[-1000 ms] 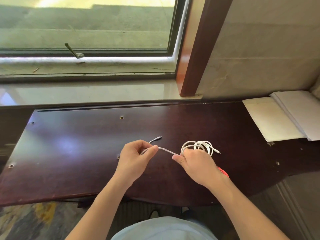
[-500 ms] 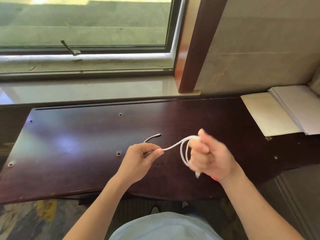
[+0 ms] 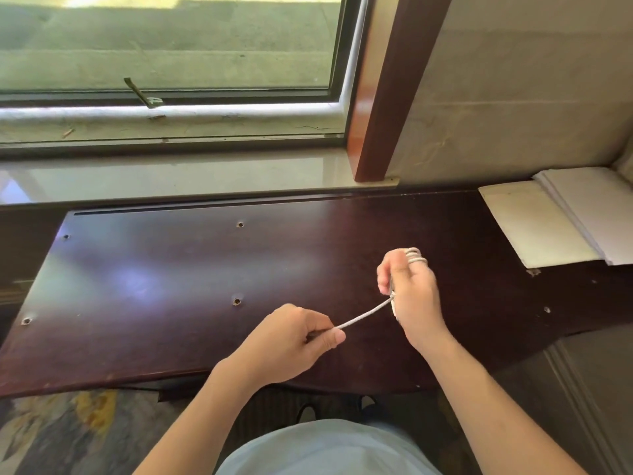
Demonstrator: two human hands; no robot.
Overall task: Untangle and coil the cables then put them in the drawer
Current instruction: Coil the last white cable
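A white cable (image 3: 364, 316) stretches taut between both hands above the dark wooden desk (image 3: 171, 269). My right hand (image 3: 412, 293) is closed around the coiled part, whose loops (image 3: 415, 256) stick out past the fingers. My left hand (image 3: 298, 341) pinches the free end of the cable, nearer the desk's front edge. The cable's tip is hidden inside the left fist. No drawer is in sight.
White paper sheets (image 3: 534, 228) and a white pad (image 3: 596, 214) lie at the desk's right back corner. A window sill (image 3: 171, 180) runs behind the desk. Small screw holes (image 3: 236, 301) dot the desktop. Patterned carpet (image 3: 68, 430) lies below.
The right hand has lifted the coil off the desk and turned it, taking up another loop. The left hand slid toward me along the cable, so the free end is shorter.
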